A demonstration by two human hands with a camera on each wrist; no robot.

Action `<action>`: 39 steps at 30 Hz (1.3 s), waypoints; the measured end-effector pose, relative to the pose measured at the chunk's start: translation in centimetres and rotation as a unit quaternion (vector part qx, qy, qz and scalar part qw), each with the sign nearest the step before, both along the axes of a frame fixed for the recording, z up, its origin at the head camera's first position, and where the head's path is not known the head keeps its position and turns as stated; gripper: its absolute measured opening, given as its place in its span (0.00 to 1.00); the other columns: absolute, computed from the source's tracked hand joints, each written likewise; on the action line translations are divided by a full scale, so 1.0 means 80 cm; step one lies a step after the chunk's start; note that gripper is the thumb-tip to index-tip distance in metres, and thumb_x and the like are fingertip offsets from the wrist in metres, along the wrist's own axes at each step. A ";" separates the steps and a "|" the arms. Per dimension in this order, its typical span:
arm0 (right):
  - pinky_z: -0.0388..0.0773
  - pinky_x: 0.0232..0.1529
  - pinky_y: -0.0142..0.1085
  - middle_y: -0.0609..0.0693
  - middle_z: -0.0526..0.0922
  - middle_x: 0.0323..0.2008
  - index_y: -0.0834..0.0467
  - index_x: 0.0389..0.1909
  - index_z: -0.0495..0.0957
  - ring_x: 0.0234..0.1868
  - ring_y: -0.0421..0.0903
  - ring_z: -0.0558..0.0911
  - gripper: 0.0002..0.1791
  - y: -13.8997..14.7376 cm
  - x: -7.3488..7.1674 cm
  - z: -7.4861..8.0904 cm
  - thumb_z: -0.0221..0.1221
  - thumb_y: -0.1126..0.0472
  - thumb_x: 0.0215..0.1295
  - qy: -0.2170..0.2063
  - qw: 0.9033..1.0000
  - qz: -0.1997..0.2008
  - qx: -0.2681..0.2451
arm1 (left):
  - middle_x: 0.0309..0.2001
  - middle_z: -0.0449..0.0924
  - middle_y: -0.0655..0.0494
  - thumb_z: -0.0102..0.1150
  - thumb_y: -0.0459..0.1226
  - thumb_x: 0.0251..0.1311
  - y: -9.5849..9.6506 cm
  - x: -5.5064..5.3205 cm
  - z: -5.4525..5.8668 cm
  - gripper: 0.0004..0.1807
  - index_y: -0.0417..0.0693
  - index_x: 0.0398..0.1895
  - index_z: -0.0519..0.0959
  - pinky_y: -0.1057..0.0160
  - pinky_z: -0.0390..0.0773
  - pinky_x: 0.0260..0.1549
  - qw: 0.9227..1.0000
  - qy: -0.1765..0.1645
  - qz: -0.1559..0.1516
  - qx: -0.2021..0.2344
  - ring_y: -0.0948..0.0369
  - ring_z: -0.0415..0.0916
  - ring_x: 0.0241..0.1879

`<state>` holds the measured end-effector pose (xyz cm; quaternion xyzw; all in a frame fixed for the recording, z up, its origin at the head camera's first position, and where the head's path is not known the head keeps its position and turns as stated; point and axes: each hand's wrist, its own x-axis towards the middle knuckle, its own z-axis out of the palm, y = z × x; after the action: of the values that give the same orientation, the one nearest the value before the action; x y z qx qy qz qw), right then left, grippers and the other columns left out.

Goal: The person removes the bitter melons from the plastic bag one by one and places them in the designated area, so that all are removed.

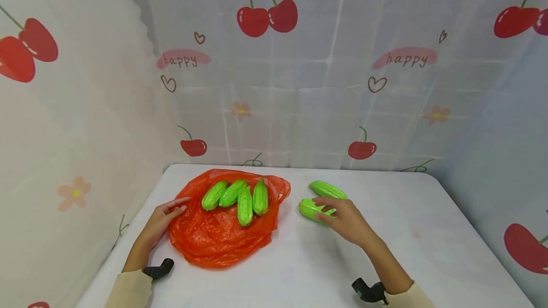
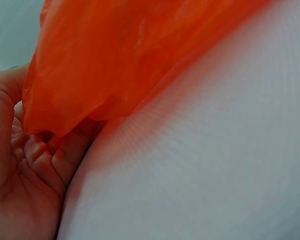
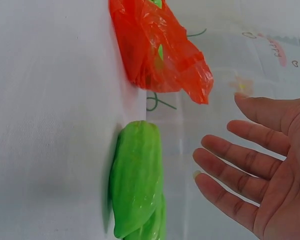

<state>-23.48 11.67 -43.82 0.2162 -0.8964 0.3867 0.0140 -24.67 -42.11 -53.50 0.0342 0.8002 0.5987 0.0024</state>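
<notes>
An orange-red plastic bag [image 1: 214, 246] lies spread and crumpled at the left of the white table, with several glossy green ridged gourds [image 1: 245, 206] on it. At its left edge my left hand [image 1: 161, 220] holds the thin plastic between thumb and fingers; folds of the bag [image 2: 100, 60] cover some fingertips in the left wrist view. Two more gourds lie right of the bag, one at the back [image 1: 327, 189] and one nearer [image 1: 309, 209]. Over the nearer gourd, my right hand [image 1: 344, 220] hovers with fingers spread and nothing in them; the right wrist view shows it apart from that gourd [image 3: 136, 180].
The white table [image 1: 411, 232] has rounded back corners. Behind and beside it hang pale curtains [image 1: 291, 84] printed with cherries, flowers and hearts. A dark wrist camera [image 1: 158, 269] sits on the left wrist, another camera [image 1: 369, 291] on the right.
</notes>
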 end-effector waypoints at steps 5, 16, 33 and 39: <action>0.84 0.46 0.46 0.52 0.86 0.52 0.58 0.57 0.83 0.47 0.48 0.84 0.22 -0.008 0.006 0.004 0.70 0.59 0.62 0.004 1.000 0.004 0.002 | 0.73 0.62 0.38 0.55 0.44 0.75 -0.001 0.000 0.000 0.27 0.40 0.71 0.72 0.73 0.77 0.50 1.000 0.001 0.002 0.001 0.77 0.68 0.57; 0.83 0.44 0.36 0.45 0.87 0.51 0.53 0.56 0.85 0.44 0.43 0.84 0.18 -0.036 0.019 0.003 0.69 0.56 0.65 0.005 0.999 0.049 -0.018 | 0.74 0.60 0.38 0.56 0.44 0.74 -0.001 0.005 0.000 0.28 0.41 0.72 0.70 0.73 0.78 0.50 1.000 -0.010 0.008 0.000 0.76 0.67 0.57; 0.84 0.43 0.37 0.48 0.87 0.52 0.53 0.57 0.84 0.45 0.43 0.85 0.19 -0.077 0.024 0.007 0.69 0.57 0.65 0.017 0.996 0.072 -0.039 | 0.75 0.61 0.40 0.57 0.46 0.73 0.001 0.000 0.002 0.28 0.45 0.72 0.72 0.70 0.79 0.50 1.000 -0.017 0.010 -0.005 0.67 0.67 0.62; 0.85 0.44 0.44 0.52 0.87 0.52 0.58 0.57 0.83 0.45 0.45 0.85 0.19 -0.088 0.022 0.005 0.68 0.60 0.66 0.012 0.995 0.090 -0.043 | 0.75 0.61 0.39 0.56 0.45 0.74 0.001 0.001 0.003 0.28 0.43 0.72 0.71 0.71 0.78 0.50 1.000 -0.012 0.005 -0.003 0.73 0.67 0.59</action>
<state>-21.71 4.61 -43.40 0.2999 -0.8554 0.4223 -0.0004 -24.62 -42.02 -53.27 0.0233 0.8018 0.5970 0.0088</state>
